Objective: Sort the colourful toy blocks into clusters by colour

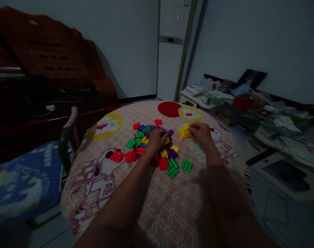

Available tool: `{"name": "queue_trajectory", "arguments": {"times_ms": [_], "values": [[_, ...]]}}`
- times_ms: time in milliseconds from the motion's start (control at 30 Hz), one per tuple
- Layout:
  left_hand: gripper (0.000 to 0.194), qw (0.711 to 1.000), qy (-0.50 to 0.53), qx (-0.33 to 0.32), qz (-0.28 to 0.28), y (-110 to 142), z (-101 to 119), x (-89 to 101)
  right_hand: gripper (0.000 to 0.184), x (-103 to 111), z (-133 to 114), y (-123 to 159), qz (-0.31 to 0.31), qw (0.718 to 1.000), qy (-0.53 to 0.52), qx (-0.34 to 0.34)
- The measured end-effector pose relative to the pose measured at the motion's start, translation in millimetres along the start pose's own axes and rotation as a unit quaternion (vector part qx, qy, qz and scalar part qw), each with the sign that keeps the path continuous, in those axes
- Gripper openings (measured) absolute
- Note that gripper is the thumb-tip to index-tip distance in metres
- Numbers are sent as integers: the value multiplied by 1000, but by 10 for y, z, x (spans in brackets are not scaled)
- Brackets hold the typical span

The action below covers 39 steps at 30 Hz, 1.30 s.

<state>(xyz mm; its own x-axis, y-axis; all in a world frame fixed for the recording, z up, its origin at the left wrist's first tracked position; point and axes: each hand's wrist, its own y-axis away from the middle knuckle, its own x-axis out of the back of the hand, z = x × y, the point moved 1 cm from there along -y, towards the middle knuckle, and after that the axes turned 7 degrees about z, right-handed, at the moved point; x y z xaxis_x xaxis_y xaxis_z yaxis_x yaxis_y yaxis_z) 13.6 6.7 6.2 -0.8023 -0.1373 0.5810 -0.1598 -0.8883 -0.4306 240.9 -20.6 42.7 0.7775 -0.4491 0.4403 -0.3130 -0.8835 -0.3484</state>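
A heap of small plastic blocks [143,139] in red, green, blue, yellow and purple lies in the middle of a round table [151,206] covered with a cartoon-dog cloth. My left hand [157,137] rests knuckles up on the heap, fingers curled down among the pieces; what they hold is hidden. My right hand [201,132] is closed on a cluster of yellow blocks [184,132] at the heap's right edge. Loose green blocks [186,165] and red blocks [120,155] lie nearer to me.
A dark wooden sofa [43,69] stands at the left, with a chair [69,134] and blue cushion [19,182] beside the table. A tall white appliance [172,51] stands in the corner. Piles of papers and clutter [250,106] cover the floor at right.
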Motion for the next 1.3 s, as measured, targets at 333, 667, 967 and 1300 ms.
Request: {"name": "queue_trajectory", "arguments": {"times_ms": [333,667,967,1300], "values": [[19,1000,-19,-3,-9,2,35,19,27,374,325,-9,-103,992,67,-26],[24,1000,-4,10,-9,-34,-23,94,10,299,446,6,-79,984,88,-131],[25,1000,-4,18,12,-34,-21,184,22,127,484,29,-126,963,230,-62],[30,986,28,121,107,-122,-266,599,7,137,524,31,-127,959,235,-90]]}}
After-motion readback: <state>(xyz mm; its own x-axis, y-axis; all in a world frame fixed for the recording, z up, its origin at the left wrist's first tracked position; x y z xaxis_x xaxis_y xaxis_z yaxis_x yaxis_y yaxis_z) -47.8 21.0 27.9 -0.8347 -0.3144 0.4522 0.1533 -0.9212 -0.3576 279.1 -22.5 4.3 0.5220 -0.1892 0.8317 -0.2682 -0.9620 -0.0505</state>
